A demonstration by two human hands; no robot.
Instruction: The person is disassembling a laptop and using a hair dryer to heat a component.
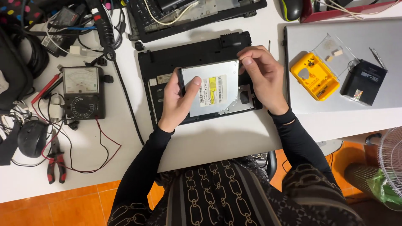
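You hold the optical drive (214,88) in both hands, lifted a little above the open underside of the black laptop base (188,54); your left hand (178,100) is closed on its near left edge, thumb pressed flat on the metal top, and your right hand (264,77) pinches the far right corner between thumb and fingertips; both grips are firm on the drive itself. It looks like a thin, flat slab of brushed sheet metal with a yellow and white label in the middle; judge it light but stiff, its smooth skin a little slippery, and its thin cover easy to dent or flex if you squeeze the broad face; so keep your hold on the edges and corners, as you do now, away from the label area and from the connector end. Beneath your right palm lies the silver metal bay of the base; beyond your left wrist sits an analogue multimeter (81,93) with red and black leads; past your right hand rests a yellow plastic tool case (314,75) on a grey closed laptop (368,37).
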